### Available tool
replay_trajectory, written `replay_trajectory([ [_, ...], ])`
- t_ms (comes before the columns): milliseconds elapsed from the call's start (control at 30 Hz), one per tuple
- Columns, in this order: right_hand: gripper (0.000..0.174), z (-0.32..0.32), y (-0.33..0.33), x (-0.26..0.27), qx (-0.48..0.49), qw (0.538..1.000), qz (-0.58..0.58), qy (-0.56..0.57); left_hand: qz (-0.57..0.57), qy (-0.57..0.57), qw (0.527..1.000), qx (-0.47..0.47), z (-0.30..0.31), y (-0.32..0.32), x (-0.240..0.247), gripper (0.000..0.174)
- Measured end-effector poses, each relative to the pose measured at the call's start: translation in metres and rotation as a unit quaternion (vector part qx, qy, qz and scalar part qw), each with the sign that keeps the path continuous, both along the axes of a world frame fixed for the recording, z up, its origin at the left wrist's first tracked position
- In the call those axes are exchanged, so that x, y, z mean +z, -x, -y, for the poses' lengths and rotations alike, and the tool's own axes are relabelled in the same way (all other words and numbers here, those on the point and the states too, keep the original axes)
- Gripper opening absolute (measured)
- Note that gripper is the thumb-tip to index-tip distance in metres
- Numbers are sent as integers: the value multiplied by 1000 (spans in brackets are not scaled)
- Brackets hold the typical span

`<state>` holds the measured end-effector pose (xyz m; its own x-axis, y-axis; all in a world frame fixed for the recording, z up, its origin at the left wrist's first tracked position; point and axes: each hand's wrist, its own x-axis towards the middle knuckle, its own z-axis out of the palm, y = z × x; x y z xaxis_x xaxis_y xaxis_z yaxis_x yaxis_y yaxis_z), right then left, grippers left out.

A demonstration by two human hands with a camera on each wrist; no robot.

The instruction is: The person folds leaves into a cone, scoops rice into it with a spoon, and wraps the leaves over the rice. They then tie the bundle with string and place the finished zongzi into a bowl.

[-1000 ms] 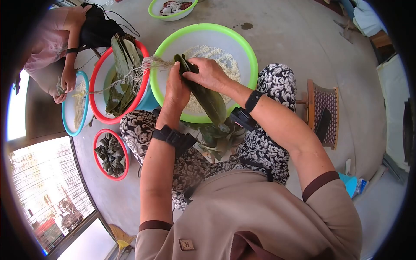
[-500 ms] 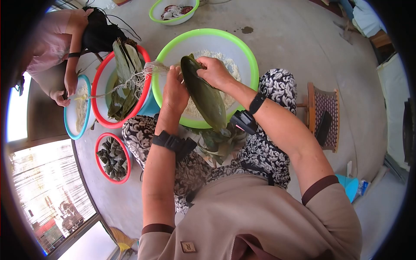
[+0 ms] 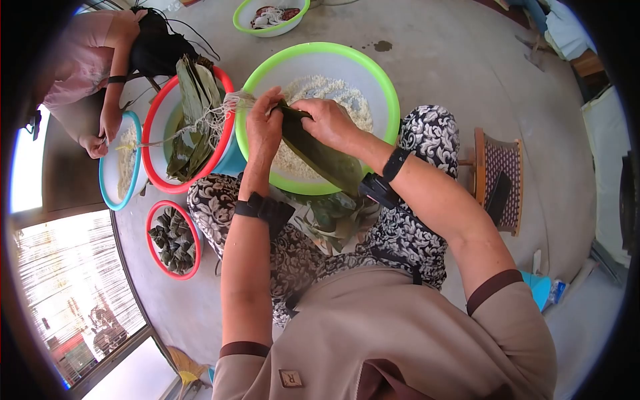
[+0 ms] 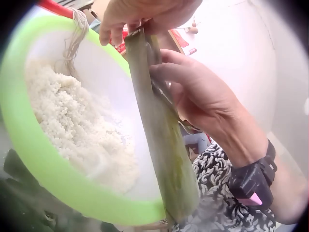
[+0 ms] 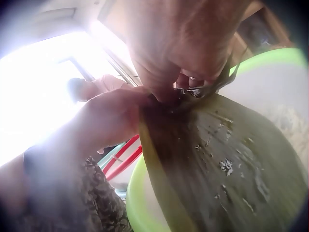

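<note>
A long dark green leaf [image 3: 320,155] is held over the green-rimmed basin [image 3: 390,80], which has white rice [image 3: 353,110] in it. The left hand [image 3: 264,130] pinches the leaf's upper end between thumb and fingers. Just right of it, the right hand [image 3: 333,123] grips the same end, thumb on the leaf. In the left wrist view the leaf [image 4: 161,140] hangs lengthwise beside the rice [image 4: 77,130], the right hand [image 4: 200,92] on its edge. The right wrist view shows the leaf's wet, broad face [image 5: 227,164]; fingertips are partly hidden at its folded end.
A red-rimmed basin [image 3: 148,150] with leaves and pale strings [image 3: 217,120] stands left. Below it, a smaller red-rimmed basin [image 3: 198,257] holds wrapped dark green bundles. Another person [image 3: 87,60] sits at upper left by a blue-rimmed basin [image 3: 138,160]. A woven stool [image 3: 500,177] stands right.
The leaf, spread wide half a second ago, has turned and shows a narrower, darker face. The left hand has moved up slightly at its end, and the right hand has shifted along the top.
</note>
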<state>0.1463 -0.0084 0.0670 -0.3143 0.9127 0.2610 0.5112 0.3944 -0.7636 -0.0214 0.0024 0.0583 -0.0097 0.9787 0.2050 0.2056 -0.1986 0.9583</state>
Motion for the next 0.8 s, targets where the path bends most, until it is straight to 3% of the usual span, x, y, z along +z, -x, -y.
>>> replay_trajectory([
  [167,32,2,-1,4,-15,998,14,52,-107,-16,994,20,3,3,13,17],
  [300,39,5,-3,15,-45,987,24,155,-125,11,990,57,4,4,14,16],
  [433,40,6,-3,18,-40,986,53,150,-165,-14,984,71,3,5,14,16],
  [500,31,7,-4,19,-41,984,99,141,-191,-14,978,81,3,6,11,16],
  [800,22,1,-7,-5,-35,989,70,123,-200,-29,974,98,3,1,9,15],
])
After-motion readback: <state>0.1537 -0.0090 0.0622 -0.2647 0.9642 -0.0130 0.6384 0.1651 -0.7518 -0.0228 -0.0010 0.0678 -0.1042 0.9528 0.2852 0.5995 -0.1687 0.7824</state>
